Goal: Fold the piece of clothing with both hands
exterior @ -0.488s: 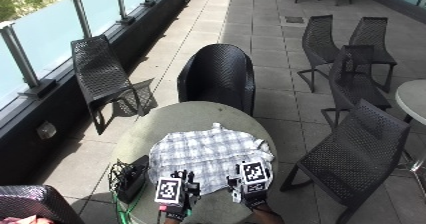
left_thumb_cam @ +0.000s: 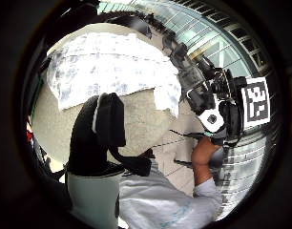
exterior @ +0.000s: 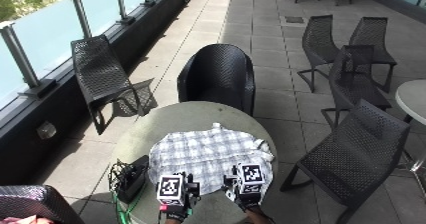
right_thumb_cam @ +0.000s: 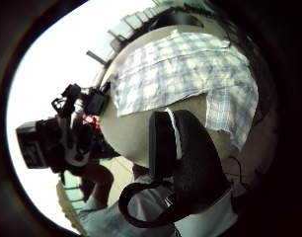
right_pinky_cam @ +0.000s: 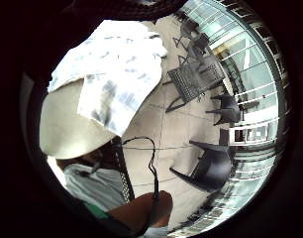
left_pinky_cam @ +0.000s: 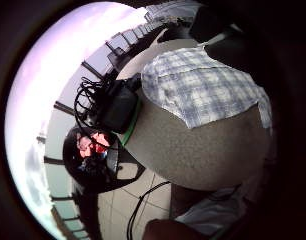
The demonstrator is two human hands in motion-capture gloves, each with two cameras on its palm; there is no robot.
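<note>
Round table (exterior: 166, 119): bore everything. Checked shirt (exterior: 206, 154): lay flat, one edge overhanging the rim, spread ready for folding, untouched. Black box with cables (exterior: 130, 176): beside shirt. Left hand (exterior: 174, 204), right hand (exterior: 247, 196): hovered near shirt's near edge; fingers indiscernible.

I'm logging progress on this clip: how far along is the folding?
Done: the white-and-grey checked garment lies spread on the round grey table, one corner hanging over the edge; it may already be folded once, I cannot tell. In hand: nothing; the left hand and right hand hover at its near edge without gripping it. Left: apparently all the folding.
</note>
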